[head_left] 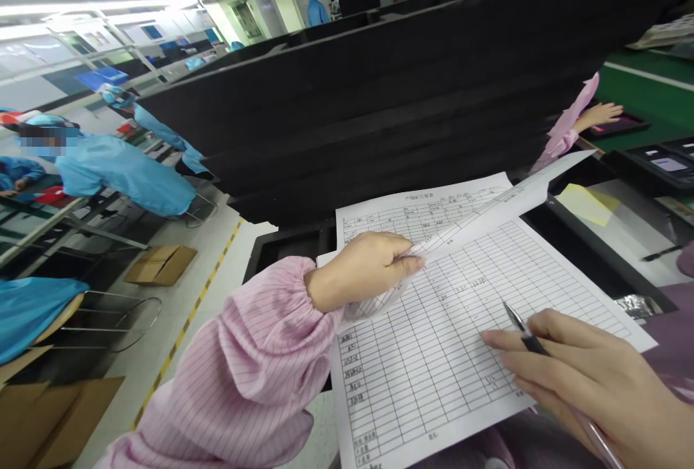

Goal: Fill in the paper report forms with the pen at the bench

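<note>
Form sheet [460,339], printed grid with some handwritten entries, lies flat under both hands, on a black tray [287,245]. The tray's contents are covered by the paper. Left hand [363,270] is closed, thumb and fingers pinching the lifted sheet [488,216] at its lower corner. That sheet is peeled up off the form and runs up and away to the right of the hand. Another printed page [423,212] shows just beyond the left hand, under the lifted one.

Right hand [585,375] rests on the form's near right part, fingers curled round a pen [523,332]. The tip points toward the left hand and is on or just above the grid, can't tell which. A pink striped sleeve [254,375] covers the left forearm.

Beyond the left hand is a tall stack of black trays [406,93], nested, insides hidden. Right of the lifted sheet are a yellow note [588,203] and a second pen [658,254] on the table. Farther right, a shallow black tray [666,163] holds a device with a lit screen. A co-worker's hand [599,115] lies on another device [621,124].

On the floor, far left of the left hand, is a cardboard box [160,263], flaps shut. People in blue gowns [124,173] sit at benches beyond it.
</note>
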Demonstrator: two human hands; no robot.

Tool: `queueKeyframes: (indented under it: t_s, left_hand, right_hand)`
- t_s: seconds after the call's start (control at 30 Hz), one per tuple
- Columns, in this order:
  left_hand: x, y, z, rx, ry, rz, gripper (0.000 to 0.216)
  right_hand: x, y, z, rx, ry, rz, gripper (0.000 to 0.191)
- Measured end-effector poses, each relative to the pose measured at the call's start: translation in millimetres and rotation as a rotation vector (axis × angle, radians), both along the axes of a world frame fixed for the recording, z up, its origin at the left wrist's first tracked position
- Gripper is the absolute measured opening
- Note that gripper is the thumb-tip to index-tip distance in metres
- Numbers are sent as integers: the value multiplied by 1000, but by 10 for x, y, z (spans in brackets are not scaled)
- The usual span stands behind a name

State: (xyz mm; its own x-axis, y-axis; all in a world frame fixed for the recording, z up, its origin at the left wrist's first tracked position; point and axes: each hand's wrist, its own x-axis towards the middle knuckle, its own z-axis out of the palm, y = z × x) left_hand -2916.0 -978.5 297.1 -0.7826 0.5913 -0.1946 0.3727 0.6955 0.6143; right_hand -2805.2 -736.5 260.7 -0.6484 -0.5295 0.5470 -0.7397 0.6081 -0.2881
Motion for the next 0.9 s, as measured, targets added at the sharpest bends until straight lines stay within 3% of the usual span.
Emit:
queueKeyframes:
  t_s: [0.1, 0.47, 0.9]
  left_hand:
    - [3, 0, -2, 5, -3, -1, 37]
    - [0, -1, -13, -1, -6, -7, 38]
    - [-4, -5, 2, 0, 7, -20, 36]
  right_hand:
    - [-44, -51, 57, 73, 96, 55, 19]
    - [-115, -149, 30, 222, 151, 0, 26]
    - [-185, -157, -28, 237, 150, -60, 31]
